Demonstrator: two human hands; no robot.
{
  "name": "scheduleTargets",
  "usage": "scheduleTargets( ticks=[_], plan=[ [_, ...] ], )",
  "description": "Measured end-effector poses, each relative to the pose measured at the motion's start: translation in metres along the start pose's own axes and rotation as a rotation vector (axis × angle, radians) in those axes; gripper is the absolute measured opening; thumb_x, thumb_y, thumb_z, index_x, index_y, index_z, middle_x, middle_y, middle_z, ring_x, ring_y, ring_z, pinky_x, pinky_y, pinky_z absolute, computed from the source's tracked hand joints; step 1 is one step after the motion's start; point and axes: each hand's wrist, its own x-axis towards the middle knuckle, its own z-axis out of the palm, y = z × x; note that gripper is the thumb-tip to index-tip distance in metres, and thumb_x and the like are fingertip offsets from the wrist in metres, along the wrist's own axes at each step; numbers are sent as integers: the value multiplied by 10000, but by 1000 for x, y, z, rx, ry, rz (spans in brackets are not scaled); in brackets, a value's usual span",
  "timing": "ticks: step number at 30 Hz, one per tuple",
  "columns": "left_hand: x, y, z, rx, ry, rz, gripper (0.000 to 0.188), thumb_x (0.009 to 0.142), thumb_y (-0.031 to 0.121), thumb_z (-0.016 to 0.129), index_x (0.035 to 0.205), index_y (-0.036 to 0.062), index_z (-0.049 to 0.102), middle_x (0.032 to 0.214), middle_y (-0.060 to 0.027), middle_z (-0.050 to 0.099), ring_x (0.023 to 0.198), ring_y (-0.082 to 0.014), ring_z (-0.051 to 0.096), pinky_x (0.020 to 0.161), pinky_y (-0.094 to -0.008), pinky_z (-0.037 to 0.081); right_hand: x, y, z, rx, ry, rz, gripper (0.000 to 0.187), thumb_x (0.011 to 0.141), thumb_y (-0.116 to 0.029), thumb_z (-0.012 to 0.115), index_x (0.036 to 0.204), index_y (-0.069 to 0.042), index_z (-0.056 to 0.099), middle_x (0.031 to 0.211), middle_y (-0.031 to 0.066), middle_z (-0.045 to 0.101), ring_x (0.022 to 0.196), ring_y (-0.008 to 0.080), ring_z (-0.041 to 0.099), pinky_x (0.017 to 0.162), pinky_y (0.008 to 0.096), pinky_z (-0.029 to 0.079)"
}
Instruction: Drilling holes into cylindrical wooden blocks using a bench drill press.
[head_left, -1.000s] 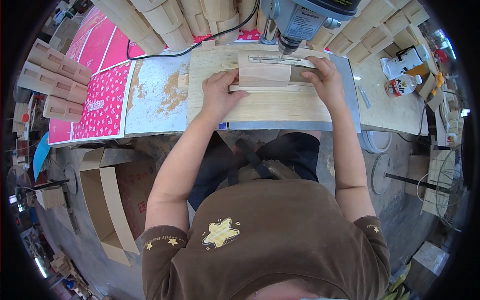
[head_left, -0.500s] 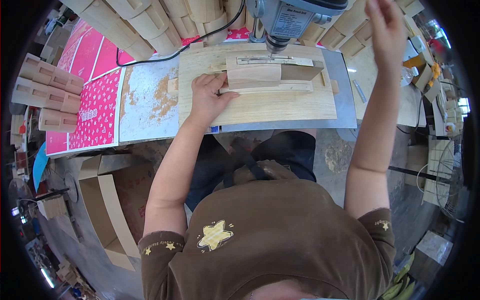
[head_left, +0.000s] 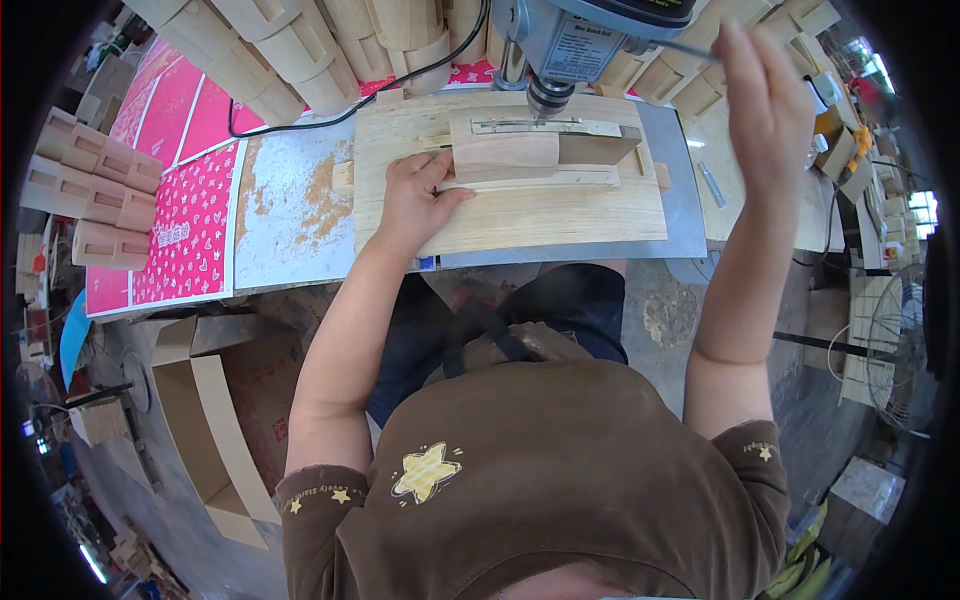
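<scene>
The pale wooden piece (head_left: 505,155) is set on a flat wooden board (head_left: 560,220), just below the chuck (head_left: 548,97) of a blue bench drill (head_left: 590,35). A slotted strip (head_left: 590,128) is seen along its far edge, a thin rail (head_left: 585,178) along its near side, and a brownish panel (head_left: 595,148) beside its right end.

The left end of the piece is touched by the fingertips of the left hand (head_left: 412,198); the thumb is held apart from them, toward the rail. Whether the piece is pinched or only steadied cannot be told. The right hand (head_left: 765,110) is raised beside a thin dark lever (head_left: 685,48); its fingers are bent and blurred, and whether they are closed on the lever cannot be told.

By its look, the piece is judged light, stiff and dry, with fair grip for bare skin, though thin edges could be chipped or split along the grain. It is best held by its left end and 2 long sides, with fingertips kept clear of the chuck.
</scene>
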Motion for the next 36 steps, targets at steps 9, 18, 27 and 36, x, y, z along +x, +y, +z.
scheduleTargets(
  ticks=[9,18,27,36],
  plan=[
    [3,3,0,29,-8,45,524,574,178,791,1057,31,648,799,-37,638,816,-230,566,843,-354,367,-98,34,84,140,203,-101,69,823,-50,599,865,-26,648,640,71,539,553,182,514,517,308,390],
    [-2,-2,1,37,14,22,477,577,174,788,1009,27,649,777,-46,627,801,-240,566,815,-367,382,-18,10,30,4,243,-260,123,858,-78,568,760,-7,585,589,53,473,519,130,449,493,269,344],
    [15,26,32,39,-23,65,518,588,204,788,1059,47,639,819,-55,623,826,-258,567,831,-380,372,86,19,30,-57,73,-92,343,860,-254,467,779,58,586,674,209,571,678,301,579,624,352,429],
    [11,20,31,29,-1,67,539,594,206,786,1088,45,641,833,-57,627,829,-254,560,841,-374,363,-66,2,43,205,228,-54,71,819,-32,577,773,-6,625,591,83,543,492,196,496,494,318,391]
  ],
)
